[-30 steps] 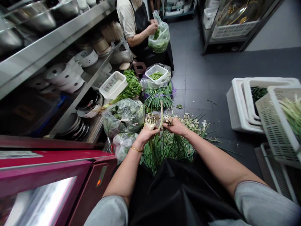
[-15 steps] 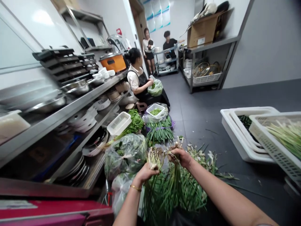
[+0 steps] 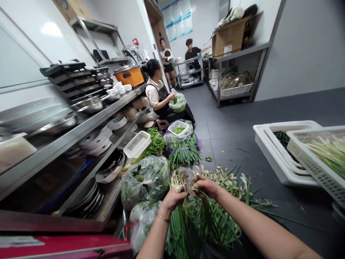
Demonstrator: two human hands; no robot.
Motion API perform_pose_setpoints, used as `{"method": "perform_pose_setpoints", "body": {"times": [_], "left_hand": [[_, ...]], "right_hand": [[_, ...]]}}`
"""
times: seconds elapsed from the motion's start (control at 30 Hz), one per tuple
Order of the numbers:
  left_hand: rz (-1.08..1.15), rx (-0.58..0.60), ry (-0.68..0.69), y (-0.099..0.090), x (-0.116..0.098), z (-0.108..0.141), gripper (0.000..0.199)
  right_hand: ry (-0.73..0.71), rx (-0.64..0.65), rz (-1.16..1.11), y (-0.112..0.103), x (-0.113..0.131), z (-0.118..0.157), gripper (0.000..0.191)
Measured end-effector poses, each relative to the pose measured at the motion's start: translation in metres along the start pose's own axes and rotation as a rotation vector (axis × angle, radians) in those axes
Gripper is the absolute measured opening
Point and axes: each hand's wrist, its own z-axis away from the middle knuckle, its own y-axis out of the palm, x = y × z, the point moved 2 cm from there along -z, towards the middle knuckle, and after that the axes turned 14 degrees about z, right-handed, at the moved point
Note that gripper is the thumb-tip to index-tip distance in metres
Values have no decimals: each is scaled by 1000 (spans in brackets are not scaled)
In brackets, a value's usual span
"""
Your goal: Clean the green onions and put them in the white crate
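My left hand (image 3: 174,199) is closed around a bunch of scallions (image 3: 178,179), white root ends up and green leaves hanging below the fist. Close beside it on the right, my right hand (image 3: 207,187) pinches a few scallion stalks near their dirty root ends. The fingertips of both hands nearly meet, and blur hides the exact grip. Beneath the hands spreads a heap of green scallions (image 3: 215,223). Pale trimmings and dry leaves (image 3: 229,176) lie on the floor just beyond the right hand.
Tied plastic bags of greens (image 3: 145,180) stand at left, beside a steel shelf (image 3: 78,126) with dishes. Ahead are a white basket (image 3: 137,144), bundled scallions (image 3: 184,151) and a seated co-worker (image 3: 156,93) holding a bag. At right, a perforated basket (image 3: 309,158) of scallions rests on white tubs (image 3: 280,169).
My right hand has come down and closer to my left, and its stalks have lowered from their raised position. My left hand has shifted slightly right and down, still holding the bunch.
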Motion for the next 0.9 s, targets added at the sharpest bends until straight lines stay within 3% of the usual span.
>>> {"method": "perform_pose_setpoints", "body": {"times": [0.13,0.4,0.57,0.63,0.7,0.8,0.83,0.87,0.9], "left_hand": [[-104,3,49,-10,-3,6,45],[-228,45,36,-18,-4,7,44],[-301,11,49,-21,-6,6,44],[-303,3,57,-19,-8,7,45],[-297,16,21,-16,-10,9,47],[-303,-19,-13,-13,-12,12,51],[-321,-34,-8,-12,-14,12,50],[-342,-43,2,-10,-15,13,49],[-361,-46,18,-9,-17,13,47]], "right_hand": [[-66,81,-126,-2,7,5,18],[-141,36,-265,-12,20,18,23],[-205,57,-227,-9,22,26,25],[-196,59,-96,-12,26,27,27],[-148,-72,203,-22,34,26,30],[-105,-568,702,-41,50,27,39],[-97,-682,809,-42,52,27,43],[-88,-722,894,-40,51,27,47],[-78,-681,979,-35,46,24,49]]}}
